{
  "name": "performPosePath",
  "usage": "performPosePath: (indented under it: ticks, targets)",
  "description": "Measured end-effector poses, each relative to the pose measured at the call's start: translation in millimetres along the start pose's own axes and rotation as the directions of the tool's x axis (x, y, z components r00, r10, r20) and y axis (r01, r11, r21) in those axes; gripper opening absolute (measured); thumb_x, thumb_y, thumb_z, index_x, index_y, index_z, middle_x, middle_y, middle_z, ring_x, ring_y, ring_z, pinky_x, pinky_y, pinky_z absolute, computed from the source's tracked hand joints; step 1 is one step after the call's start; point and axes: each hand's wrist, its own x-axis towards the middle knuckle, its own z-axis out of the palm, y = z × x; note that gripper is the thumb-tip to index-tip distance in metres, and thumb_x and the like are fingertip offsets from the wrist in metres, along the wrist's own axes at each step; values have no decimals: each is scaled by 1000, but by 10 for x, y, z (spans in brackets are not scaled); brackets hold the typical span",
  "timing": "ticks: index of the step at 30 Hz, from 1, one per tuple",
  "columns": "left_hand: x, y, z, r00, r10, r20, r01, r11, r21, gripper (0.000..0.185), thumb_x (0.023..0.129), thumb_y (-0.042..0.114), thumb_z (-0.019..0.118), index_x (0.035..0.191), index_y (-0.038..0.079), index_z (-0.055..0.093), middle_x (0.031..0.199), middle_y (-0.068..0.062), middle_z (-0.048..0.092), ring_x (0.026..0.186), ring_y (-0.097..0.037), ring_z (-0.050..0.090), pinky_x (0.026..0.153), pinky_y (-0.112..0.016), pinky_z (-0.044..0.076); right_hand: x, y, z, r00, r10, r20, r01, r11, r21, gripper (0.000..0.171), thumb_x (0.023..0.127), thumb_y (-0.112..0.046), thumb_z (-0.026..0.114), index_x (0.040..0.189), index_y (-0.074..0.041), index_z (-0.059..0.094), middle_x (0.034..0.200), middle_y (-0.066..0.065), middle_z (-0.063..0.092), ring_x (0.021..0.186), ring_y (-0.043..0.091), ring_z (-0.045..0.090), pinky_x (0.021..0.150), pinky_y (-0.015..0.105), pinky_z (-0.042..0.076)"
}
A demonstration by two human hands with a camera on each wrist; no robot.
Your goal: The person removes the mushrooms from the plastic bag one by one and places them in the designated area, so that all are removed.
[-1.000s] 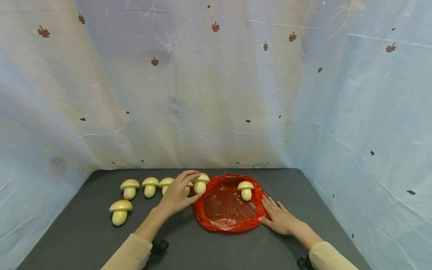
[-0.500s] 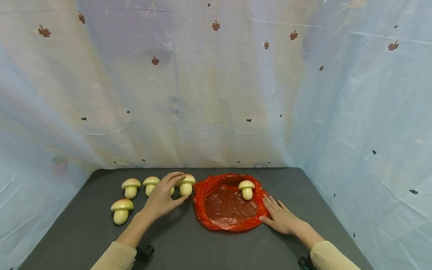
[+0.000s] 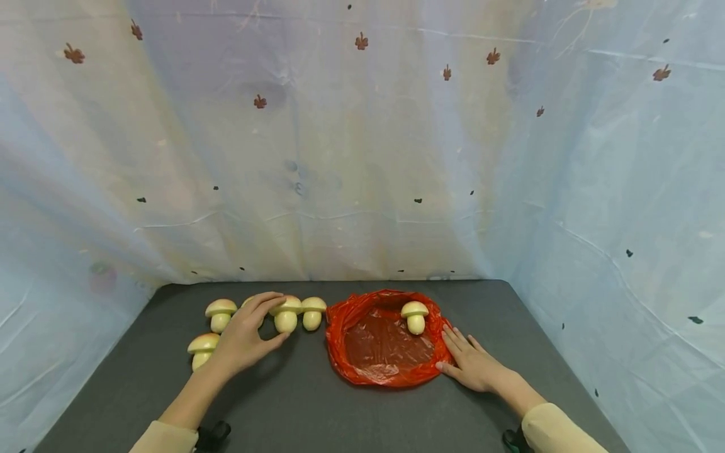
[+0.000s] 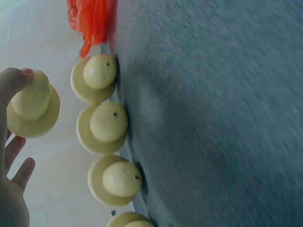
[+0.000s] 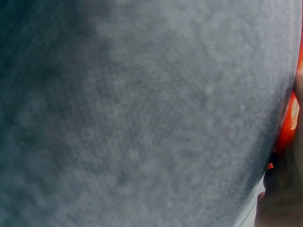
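Mushroom point(image 3: 286, 313) gripped by left hand point(image 3: 245, 336); right hand point(image 3: 472, 365) flat, pressing red bag point(image 3: 381, 371).

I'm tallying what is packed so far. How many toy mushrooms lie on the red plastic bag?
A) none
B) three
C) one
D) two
C: a single toy mushroom stands on the red plastic bag; the others stand on the dark table to its left.
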Motion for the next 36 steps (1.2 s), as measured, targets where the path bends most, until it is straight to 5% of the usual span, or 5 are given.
performPosePath:
  ticks: [14,25,36]
  targets:
    - [-259,-177,-250,998,12,67,-17,997,71,84,62,13,100,137,4,64,136,-10,61,112,-28,65,84,-47,56,19,46,54,1000,-20,-17,20,1000,0,92,104,-64,46,163,2,25,170,21,21,157,44,16,122,67,10]
    - [-478,-303,-403,990,-25,139,4,989,150,81,63,25,101,135,8,65,133,-11,63,101,-31,69,77,-56,56,5,-10,3,1000,2,11,-2,1000,-7,87,105,-57,51,163,2,25,171,21,20,157,43,14,123,67,11]
    - [-599,-352,-447,981,-63,185,34,987,154,79,64,27,101,133,10,67,130,-9,64,107,-32,67,85,-59,54,-8,5,-2,1000,16,5,-16,1000,-4,88,104,-60,49,163,1,26,170,19,22,158,41,15,124,66,11]
